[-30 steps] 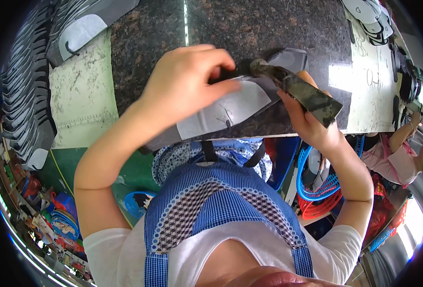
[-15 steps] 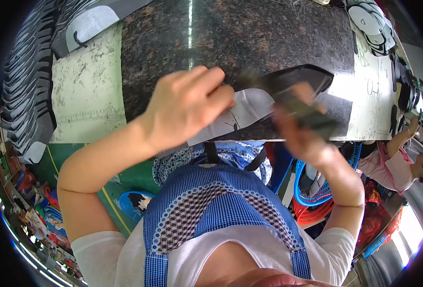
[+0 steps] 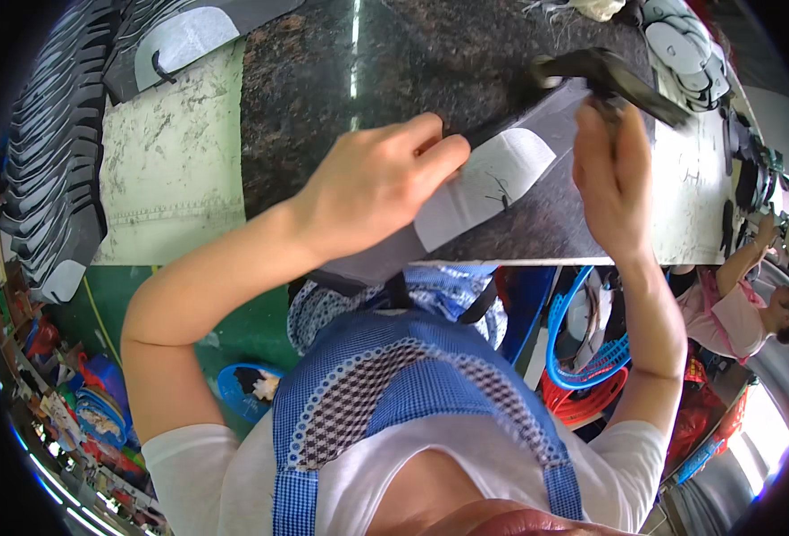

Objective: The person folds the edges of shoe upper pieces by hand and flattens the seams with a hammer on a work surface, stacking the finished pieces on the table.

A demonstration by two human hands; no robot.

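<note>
We're mid-step on one cut piece: the grey shoe-upper piece lies flat on the dark stone worktop, just in from its near edge, lighter lining patch facing up. Our left hand is palm-down on its left part, fingers curled and pressing it onto the stone: a pin-down, not a pinch. Our right hand is closed round the handle of a dark hammer-like tool, whose head sits over the piece's far right corner; contact or just above, we can't tell.

Judgement: this looks like flattening or tapping an edge. The next move would call for the left hand to keep the piece from sliding, fingers clear of the tool's path.

Pose: left forearm comes in diagonally from lower left, wrist bent down. Right forearm rises near vertical on the right, wrist straight, knuckles toward us
</note>
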